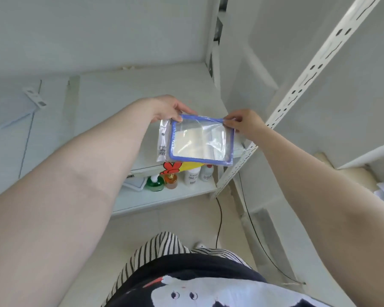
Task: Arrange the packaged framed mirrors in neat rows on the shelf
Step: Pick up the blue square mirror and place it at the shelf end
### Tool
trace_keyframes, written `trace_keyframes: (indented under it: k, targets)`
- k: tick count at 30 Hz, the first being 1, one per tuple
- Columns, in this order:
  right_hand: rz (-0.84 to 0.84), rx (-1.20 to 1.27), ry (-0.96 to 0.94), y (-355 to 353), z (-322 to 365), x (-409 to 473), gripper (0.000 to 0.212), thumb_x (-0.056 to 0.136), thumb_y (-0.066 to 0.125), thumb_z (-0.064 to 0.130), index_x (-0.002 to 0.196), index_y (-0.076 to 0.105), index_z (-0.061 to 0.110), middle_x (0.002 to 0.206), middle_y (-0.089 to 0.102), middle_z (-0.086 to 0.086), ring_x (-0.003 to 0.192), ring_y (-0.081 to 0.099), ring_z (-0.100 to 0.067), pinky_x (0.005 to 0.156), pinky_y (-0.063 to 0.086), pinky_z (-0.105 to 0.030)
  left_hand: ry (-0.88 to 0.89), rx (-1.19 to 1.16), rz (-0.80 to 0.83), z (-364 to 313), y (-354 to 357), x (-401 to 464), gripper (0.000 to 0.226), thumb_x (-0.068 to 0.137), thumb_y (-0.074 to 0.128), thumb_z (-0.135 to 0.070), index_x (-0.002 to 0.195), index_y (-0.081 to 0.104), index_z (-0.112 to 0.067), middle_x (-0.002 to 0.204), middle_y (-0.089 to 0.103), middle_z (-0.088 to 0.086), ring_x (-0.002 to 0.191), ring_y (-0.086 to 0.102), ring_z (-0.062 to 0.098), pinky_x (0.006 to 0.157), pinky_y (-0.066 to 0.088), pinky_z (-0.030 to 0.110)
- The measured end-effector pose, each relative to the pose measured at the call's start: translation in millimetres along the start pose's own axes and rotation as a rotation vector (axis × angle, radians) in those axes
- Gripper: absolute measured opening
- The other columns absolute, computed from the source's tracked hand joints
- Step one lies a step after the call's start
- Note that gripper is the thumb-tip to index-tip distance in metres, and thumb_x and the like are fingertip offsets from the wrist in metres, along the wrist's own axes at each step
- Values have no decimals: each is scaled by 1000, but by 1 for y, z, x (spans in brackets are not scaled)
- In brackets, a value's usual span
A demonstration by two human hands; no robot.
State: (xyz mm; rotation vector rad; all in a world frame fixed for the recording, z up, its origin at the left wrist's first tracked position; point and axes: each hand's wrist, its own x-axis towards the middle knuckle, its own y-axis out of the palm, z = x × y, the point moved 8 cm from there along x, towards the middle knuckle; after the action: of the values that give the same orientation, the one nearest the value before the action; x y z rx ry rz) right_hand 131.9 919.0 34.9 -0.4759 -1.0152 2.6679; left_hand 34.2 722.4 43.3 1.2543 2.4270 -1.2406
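I hold the blue-framed rectangular mirror in clear plastic wrap [201, 140] mid-frame, left hand [166, 109] and right hand [244, 122] fingers pinching its top corners; I should lower it level onto the white shelf [111, 96], seemingly bare.

arms [80, 196]: bare | top [186, 284]: dark, white print | trousers [146, 251]: black-white striped

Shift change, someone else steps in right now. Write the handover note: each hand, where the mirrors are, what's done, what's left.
Left hand: grips the far left corner of the blue-framed mirror, by its clear packaging.
Right hand: pinches the far right corner.
The mirror is held flat over the white shelf, front right part, not yet set down.
Done: no mirrors visible in rows on the shelf.
Left: place this one squarely, then line up any others. Bottles stand on the lower shelf.
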Motion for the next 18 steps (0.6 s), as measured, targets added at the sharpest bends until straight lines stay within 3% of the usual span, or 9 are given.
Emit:
trace_keyframes:
  k: [3, 6, 8, 10, 12, 14, 16, 18]
  targets:
    - [-16, 156, 25, 8, 0, 14, 6, 86, 68, 15, 91, 71, 12, 61, 55, -3, 47, 49, -5, 57, 40, -17, -9, -98, -277, 9, -27, 8, 48, 89, 55, 2, 132, 58, -18, 134, 57, 4, 113, 54, 13, 91, 39, 18]
    - [-105, 322, 130, 15, -3, 31, 5, 85, 66, 10, 81, 67, 12, 55, 51, -4, 37, 44, -4, 50, 40, -19, -225, -90, -557, 35, -48, 12, 66, 85, 65, -21, 145, 37, -21, 145, 40, 12, 131, 45, 28, 103, 40, 29]
    - [-164, 438, 241, 22, -8, 42, 12, 85, 64, 9, 73, 64, 12, 55, 51, -3, 35, 46, -7, 47, 41, -20, -446, -103, -534, 52, -38, 10, 75, 82, 67, -36, 145, 31, -17, 143, 37, 15, 129, 45, 32, 99, 43, 35]
    - [-208, 590, 341, 30, -10, 54, 23, 87, 62, 8, 65, 59, 15, 58, 51, -2, 28, 47, -3, 39, 41, -15, -529, -342, -432, 61, -15, 18, 73, 82, 68, -41, 139, 35, -8, 134, 47, 14, 113, 56, 30, 81, 51, 38]
    - [-250, 744, 416, 37, -9, 69, 26, 89, 62, 7, 66, 56, 17, 61, 51, -2, 34, 51, -4, 36, 42, -12, -487, -728, -350, 59, 8, 34, 67, 87, 67, -28, 140, 34, -5, 123, 55, 16, 86, 60, 25, 66, 52, 36]
    - [-269, 843, 458, 42, -6, 84, 26, 90, 61, 5, 68, 53, 15, 65, 52, -2, 42, 54, -8, 36, 44, -12, -389, -989, -347, 54, 12, 51, 61, 90, 63, -9, 143, 33, -5, 100, 59, 14, 69, 56, 21, 74, 53, 38]
    - [-284, 917, 468, 46, -5, 100, 25, 90, 61, 2, 68, 53, 13, 67, 54, -3, 32, 54, -5, 36, 46, -11, -319, -1052, -397, 54, 2, 69, 56, 89, 60, 3, 140, 41, -6, 91, 60, 14, 68, 58, 21, 71, 56, 33]
    - [-283, 971, 452, 50, -6, 117, 24, 89, 61, 0, 69, 54, 10, 68, 55, -5, 26, 51, -1, 38, 47, -10, -274, -1054, -444, 56, -7, 85, 55, 86, 61, 8, 137, 48, -7, 105, 59, 18, 82, 60, 25, 63, 54, 24]
